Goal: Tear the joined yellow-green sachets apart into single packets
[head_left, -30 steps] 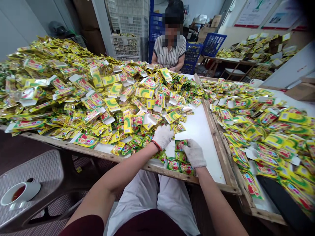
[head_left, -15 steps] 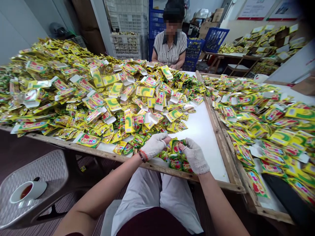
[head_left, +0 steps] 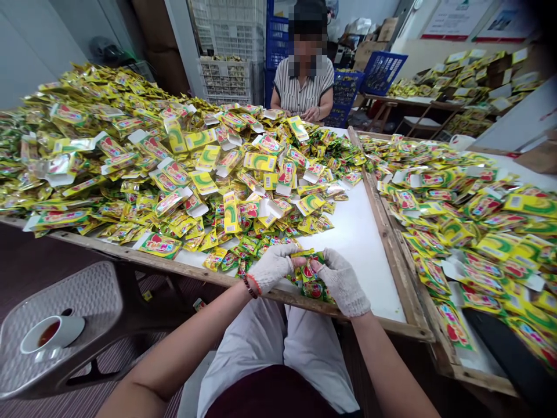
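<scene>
Both my hands wear white knit gloves. My left hand point(head_left: 272, 269) and my right hand point(head_left: 342, 281) are closed from either side on a small stack of green and red sachets point(head_left: 310, 276), held just above the near edge of the white table point(head_left: 357, 232). More green sachets point(head_left: 243, 249) lie loose by my left hand. A huge heap of yellow flat cartons and packets point(head_left: 130, 157) rises behind them.
A second table point(head_left: 478, 220) to the right carries more yellow cartons. Another person in a striped shirt point(head_left: 307, 87) sits across the table. Crates stand behind them. A cup of dark tea point(head_left: 52, 334) rests on a plastic stool at my lower left.
My left hand came back from the heap to meet my right hand. The sachets spread near the table edge are now gathered into one stack between both hands.
</scene>
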A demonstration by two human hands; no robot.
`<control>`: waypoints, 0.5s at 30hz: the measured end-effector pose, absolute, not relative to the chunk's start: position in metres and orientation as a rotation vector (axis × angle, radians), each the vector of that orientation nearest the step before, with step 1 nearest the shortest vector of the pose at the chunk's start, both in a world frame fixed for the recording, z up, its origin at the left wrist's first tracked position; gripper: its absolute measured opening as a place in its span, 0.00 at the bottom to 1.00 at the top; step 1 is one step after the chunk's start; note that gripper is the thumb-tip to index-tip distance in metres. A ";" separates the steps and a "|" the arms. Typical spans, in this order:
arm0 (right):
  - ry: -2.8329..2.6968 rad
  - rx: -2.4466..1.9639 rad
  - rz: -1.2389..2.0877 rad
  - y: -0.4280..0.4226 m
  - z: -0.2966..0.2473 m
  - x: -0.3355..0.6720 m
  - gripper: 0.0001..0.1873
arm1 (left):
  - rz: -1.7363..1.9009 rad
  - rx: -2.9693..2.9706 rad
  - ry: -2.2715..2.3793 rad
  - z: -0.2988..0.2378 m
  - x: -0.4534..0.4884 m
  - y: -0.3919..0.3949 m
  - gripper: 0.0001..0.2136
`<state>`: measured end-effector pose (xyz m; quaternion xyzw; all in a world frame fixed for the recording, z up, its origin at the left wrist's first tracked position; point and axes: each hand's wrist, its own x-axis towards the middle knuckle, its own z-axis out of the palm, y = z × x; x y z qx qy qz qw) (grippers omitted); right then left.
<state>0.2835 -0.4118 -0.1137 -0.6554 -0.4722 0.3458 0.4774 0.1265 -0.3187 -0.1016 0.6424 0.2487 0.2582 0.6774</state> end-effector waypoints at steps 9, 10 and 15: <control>-1.071 -1.554 1.006 -0.410 -0.116 0.266 0.21 | 0.594 1.748 0.720 -0.098 0.124 -0.324 0.10; -1.051 -1.559 1.030 -0.410 -0.116 0.266 0.21 | 0.609 1.800 0.737 -0.095 0.122 -0.323 0.09; -0.863 -1.549 1.112 -0.414 -0.109 0.266 0.19 | 1.005 2.181 1.219 -0.074 0.091 -0.282 0.16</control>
